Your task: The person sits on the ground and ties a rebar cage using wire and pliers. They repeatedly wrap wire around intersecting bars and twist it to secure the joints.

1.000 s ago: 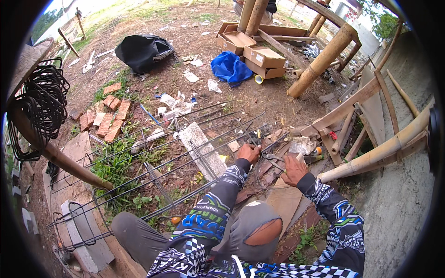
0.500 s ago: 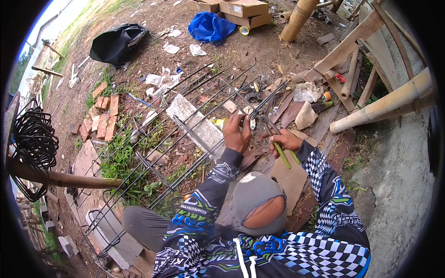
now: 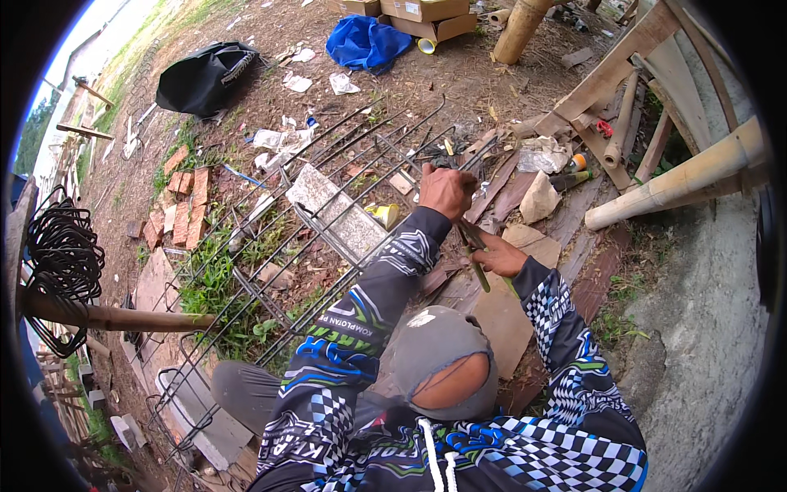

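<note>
"Rebar cage point(image 3: 262, 298): location?"
"Low over the ground, bars crossing a pale speckled slab point(image 3: 343, 215); far end near both hands."
"Left hand point(image 3: 447, 193): state?"
"Fingers curled at the bar ends; their grip is hidden, so I cannot tell what they hold."
"Right hand point(image 3: 502, 256)?"
"Wrapped round green-handled pliers point(image 3: 480, 275), jaws out of sight."
"Surroundings?"
"Black wire stirrups point(image 3: 64, 246), one bundle, far left, at a bamboo pole point(image 3: 156, 318); orange bricks point(image 3: 195, 205), one group, beyond the cage."
</note>
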Demonstrator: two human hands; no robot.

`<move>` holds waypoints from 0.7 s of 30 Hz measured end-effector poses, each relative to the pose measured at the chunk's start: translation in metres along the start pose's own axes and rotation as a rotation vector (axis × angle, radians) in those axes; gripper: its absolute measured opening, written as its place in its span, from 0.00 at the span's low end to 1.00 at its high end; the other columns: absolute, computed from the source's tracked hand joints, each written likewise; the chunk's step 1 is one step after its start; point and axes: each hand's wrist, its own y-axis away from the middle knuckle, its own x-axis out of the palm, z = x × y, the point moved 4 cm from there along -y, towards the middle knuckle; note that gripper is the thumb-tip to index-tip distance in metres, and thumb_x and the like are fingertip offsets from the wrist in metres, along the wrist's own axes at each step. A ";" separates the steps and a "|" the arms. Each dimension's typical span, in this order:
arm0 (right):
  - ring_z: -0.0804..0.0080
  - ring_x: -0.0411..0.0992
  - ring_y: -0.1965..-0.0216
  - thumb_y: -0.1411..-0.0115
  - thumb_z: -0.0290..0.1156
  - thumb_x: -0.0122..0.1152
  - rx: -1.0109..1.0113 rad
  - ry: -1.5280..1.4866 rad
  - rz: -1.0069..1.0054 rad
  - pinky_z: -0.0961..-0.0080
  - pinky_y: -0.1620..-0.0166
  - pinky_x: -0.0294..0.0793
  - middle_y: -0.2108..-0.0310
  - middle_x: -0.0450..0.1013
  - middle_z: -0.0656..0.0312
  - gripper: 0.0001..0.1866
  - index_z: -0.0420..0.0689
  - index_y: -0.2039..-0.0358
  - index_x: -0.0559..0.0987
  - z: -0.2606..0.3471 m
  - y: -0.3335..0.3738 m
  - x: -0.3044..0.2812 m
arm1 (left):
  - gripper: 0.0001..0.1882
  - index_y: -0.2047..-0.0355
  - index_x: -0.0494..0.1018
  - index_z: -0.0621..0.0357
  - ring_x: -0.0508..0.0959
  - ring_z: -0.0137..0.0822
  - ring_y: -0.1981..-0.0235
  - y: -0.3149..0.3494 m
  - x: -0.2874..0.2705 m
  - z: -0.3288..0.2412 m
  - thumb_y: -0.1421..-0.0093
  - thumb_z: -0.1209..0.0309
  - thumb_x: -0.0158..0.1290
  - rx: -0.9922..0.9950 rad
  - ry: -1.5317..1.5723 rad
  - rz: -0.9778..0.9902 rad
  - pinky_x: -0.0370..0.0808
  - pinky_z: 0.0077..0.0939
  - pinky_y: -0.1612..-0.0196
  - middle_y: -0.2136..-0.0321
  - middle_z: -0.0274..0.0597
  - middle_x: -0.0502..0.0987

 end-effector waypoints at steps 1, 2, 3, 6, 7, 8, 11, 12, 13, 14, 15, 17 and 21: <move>0.65 0.68 0.44 0.41 0.27 0.51 0.132 -0.051 0.111 0.67 0.46 0.71 0.40 0.67 0.53 0.32 0.42 0.35 0.60 0.018 0.012 0.004 | 0.10 0.70 0.84 0.53 0.80 0.44 0.75 0.000 -0.010 0.013 0.43 0.61 0.58 -0.104 0.167 -0.071 0.74 0.36 0.63 0.80 0.45 0.81; 0.66 0.68 0.44 0.41 0.27 0.51 0.168 -0.151 0.208 0.67 0.46 0.72 0.41 0.68 0.54 0.32 0.43 0.35 0.60 0.001 0.015 0.009 | 0.11 0.69 0.84 0.53 0.80 0.45 0.77 -0.001 -0.018 0.031 0.42 0.61 0.58 -0.232 0.388 -0.152 0.74 0.35 0.68 0.79 0.46 0.81; 0.67 0.69 0.44 0.41 0.27 0.51 0.202 -0.251 0.309 0.67 0.46 0.72 0.42 0.68 0.54 0.32 0.43 0.35 0.60 -0.017 0.021 0.016 | 0.12 0.69 0.84 0.54 0.80 0.45 0.78 0.003 -0.023 0.048 0.41 0.60 0.57 -0.365 0.606 -0.235 0.75 0.34 0.74 0.79 0.48 0.81; 0.61 0.71 0.46 0.38 0.29 0.51 0.225 -0.554 0.318 0.61 0.48 0.75 0.47 0.72 0.52 0.31 0.46 0.34 0.58 -0.046 0.038 0.033 | 0.13 0.69 0.84 0.55 0.78 0.43 0.72 0.008 -0.039 0.034 0.41 0.59 0.59 -0.271 0.249 -0.334 0.73 0.35 0.63 0.77 0.43 0.81; 0.60 0.72 0.46 0.38 0.29 0.51 0.261 -0.678 0.286 0.59 0.48 0.76 0.48 0.72 0.51 0.32 0.46 0.33 0.57 -0.054 0.044 0.036 | 0.13 0.69 0.84 0.56 0.78 0.43 0.70 0.013 -0.038 0.018 0.41 0.59 0.59 -0.168 0.060 -0.415 0.73 0.36 0.61 0.76 0.42 0.81; 0.56 0.74 0.49 0.37 0.29 0.50 0.238 -0.751 0.253 0.54 0.49 0.77 0.49 0.72 0.49 0.32 0.47 0.33 0.56 -0.061 0.046 0.034 | 0.11 0.70 0.84 0.55 0.76 0.42 0.66 0.019 -0.030 0.003 0.41 0.61 0.59 -0.088 0.032 -0.386 0.70 0.37 0.58 0.73 0.42 0.81; 0.57 0.75 0.51 0.37 0.29 0.49 0.185 -0.808 0.053 0.54 0.52 0.79 0.49 0.72 0.48 0.32 0.46 0.32 0.55 -0.061 0.039 0.023 | 0.08 0.70 0.81 0.55 0.76 0.42 0.65 0.062 0.005 -0.001 0.44 0.65 0.59 0.298 -0.103 0.072 0.73 0.35 0.59 0.72 0.39 0.80; 0.59 0.75 0.53 0.37 0.29 0.49 0.209 -0.704 0.002 0.56 0.55 0.81 0.52 0.73 0.51 0.31 0.45 0.34 0.56 -0.058 0.038 0.012 | 0.07 0.69 0.81 0.54 0.77 0.42 0.65 0.067 0.003 0.010 0.44 0.66 0.60 0.320 -0.006 0.017 0.74 0.34 0.60 0.71 0.39 0.81; 0.60 0.75 0.53 0.37 0.29 0.49 0.215 -0.611 0.001 0.57 0.57 0.81 0.54 0.73 0.52 0.30 0.45 0.35 0.58 -0.054 0.034 0.005 | 0.07 0.67 0.81 0.54 0.78 0.42 0.65 0.069 -0.011 0.015 0.45 0.67 0.60 0.342 0.085 -0.035 0.75 0.33 0.61 0.70 0.39 0.82; 0.61 0.74 0.54 0.37 0.30 0.49 0.220 -0.518 0.001 0.58 0.59 0.81 0.56 0.73 0.53 0.28 0.45 0.36 0.59 -0.049 0.029 -0.001 | 0.07 0.66 0.82 0.55 0.80 0.42 0.66 0.069 -0.021 0.022 0.44 0.69 0.60 0.226 0.197 -0.080 0.76 0.32 0.64 0.68 0.43 0.82; 0.61 0.74 0.54 0.37 0.30 0.48 0.227 -0.421 0.004 0.59 0.62 0.81 0.58 0.73 0.55 0.26 0.46 0.37 0.61 -0.043 0.025 -0.007 | 0.07 0.65 0.82 0.56 0.81 0.43 0.69 0.068 -0.038 0.024 0.42 0.69 0.60 0.070 0.339 -0.265 0.77 0.31 0.66 0.68 0.45 0.82; 0.64 0.75 0.56 0.38 0.30 0.49 0.201 -0.314 -0.017 0.61 0.63 0.79 0.62 0.72 0.55 0.23 0.45 0.41 0.64 -0.017 0.019 -0.016 | 0.09 0.64 0.82 0.58 0.81 0.43 0.70 0.060 -0.050 0.034 0.41 0.67 0.60 -0.067 0.377 -0.362 0.77 0.32 0.66 0.69 0.46 0.82; 0.66 0.75 0.59 0.42 0.31 0.52 0.037 0.258 0.089 0.65 0.63 0.74 0.66 0.73 0.52 0.21 0.43 0.47 0.69 0.003 -0.018 -0.042 | 0.08 0.71 0.81 0.59 0.78 0.39 0.75 0.068 -0.038 0.018 0.44 0.67 0.63 0.043 0.141 -0.281 0.73 0.31 0.71 0.74 0.41 0.81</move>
